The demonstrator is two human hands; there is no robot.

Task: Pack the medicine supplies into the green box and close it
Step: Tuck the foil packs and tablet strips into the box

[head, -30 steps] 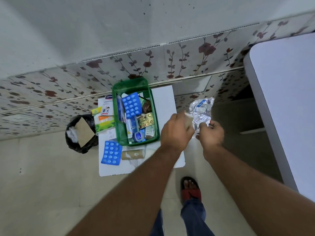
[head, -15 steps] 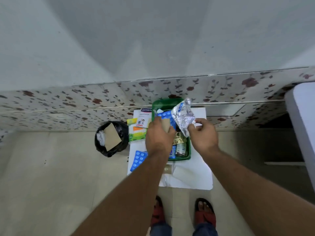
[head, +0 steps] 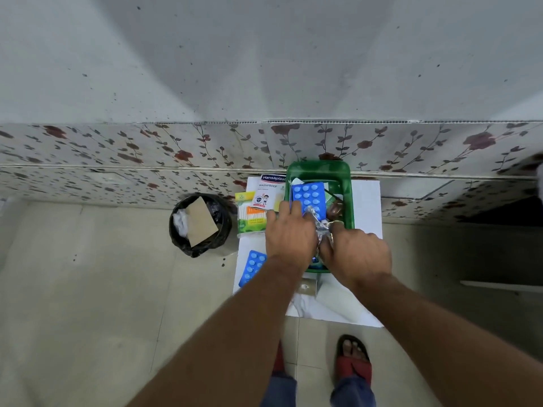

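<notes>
1. Over the green box, both hands are held close together, and a crinkled foil packet is being pushed down between them.
2. By the left hand the packet is pressed from the left with bent fingers; whether it is really gripped cannot be told, because the palm is hidden.
3. By the right hand the near end of the packet is pinched, with the fingers closed on it.
4. The box stands on a white tabletop against the wall, with its lid standing open at the far side. A blue blister pack and some other small things are already lying in it.
5. The step in hand is judged to be the packing; it is not finished.
6. Beside the box, some supplies are left outside: a plaster box, a green and orange pack, a second blister pack and a small roll near the front.
7. For the next move, the packet should be released flat in the box, so that room is kept for the rest.
8. After that, the outside things are to be gathered, and the lid is to be lowered only when nothing stands above the rim.
</notes>
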